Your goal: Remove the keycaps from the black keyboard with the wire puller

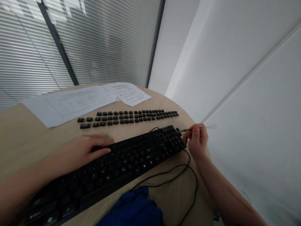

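Note:
A black keyboard [131, 158] lies at a slant across the table, bare of keycaps along its far rows. My left hand [92, 147] grips its far edge, thumb on top and fingers behind. Between the fingers of my right hand [198, 138] is a wire keycap puller [210, 126], its wire loops sticking out to the right. The puller's other end reaches the keyboard's far right corner, where a small dark piece, apparently a keycap [178, 130], sits at the tip. Several loose black keycaps [121, 117] stand in rows beyond the keyboard.
Printed sheets of paper [77, 102] lie at the back of the round wooden table [164, 99]. A black cable [197, 185] loops near the right edge. Blue cloth [134, 208] is bunched in front. A white wall [246, 78] rises at the right, window blinds [105, 40] behind.

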`<state>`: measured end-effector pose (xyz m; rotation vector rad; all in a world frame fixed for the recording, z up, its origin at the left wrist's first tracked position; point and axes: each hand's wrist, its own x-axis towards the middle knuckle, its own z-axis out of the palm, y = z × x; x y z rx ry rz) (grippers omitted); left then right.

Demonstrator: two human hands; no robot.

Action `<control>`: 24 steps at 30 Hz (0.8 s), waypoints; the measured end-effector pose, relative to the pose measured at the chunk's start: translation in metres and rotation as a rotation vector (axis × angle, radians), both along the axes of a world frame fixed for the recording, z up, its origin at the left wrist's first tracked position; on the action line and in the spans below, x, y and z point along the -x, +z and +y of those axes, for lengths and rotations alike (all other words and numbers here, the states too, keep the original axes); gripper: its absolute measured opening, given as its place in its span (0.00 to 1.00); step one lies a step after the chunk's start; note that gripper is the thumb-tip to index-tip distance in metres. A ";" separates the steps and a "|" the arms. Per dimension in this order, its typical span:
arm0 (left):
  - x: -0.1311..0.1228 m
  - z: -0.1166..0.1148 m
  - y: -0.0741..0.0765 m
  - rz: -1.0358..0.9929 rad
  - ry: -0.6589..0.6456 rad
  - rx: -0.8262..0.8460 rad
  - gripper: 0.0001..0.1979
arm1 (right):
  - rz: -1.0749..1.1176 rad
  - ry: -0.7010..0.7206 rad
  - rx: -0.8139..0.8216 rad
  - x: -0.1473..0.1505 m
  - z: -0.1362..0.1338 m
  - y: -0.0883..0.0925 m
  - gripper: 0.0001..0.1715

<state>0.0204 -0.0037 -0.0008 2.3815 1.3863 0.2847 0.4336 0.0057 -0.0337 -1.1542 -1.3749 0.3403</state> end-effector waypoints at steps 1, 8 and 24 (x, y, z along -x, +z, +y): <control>0.001 0.000 -0.001 0.017 0.004 -0.007 0.19 | 0.061 0.017 0.009 0.004 -0.001 0.002 0.18; -0.018 -0.023 0.011 -0.020 0.026 -0.262 0.24 | 0.113 0.431 0.043 0.035 -0.029 0.032 0.13; -0.042 -0.054 0.013 -0.349 -0.223 -0.341 0.13 | -0.543 0.765 -0.455 0.106 -0.065 0.033 0.10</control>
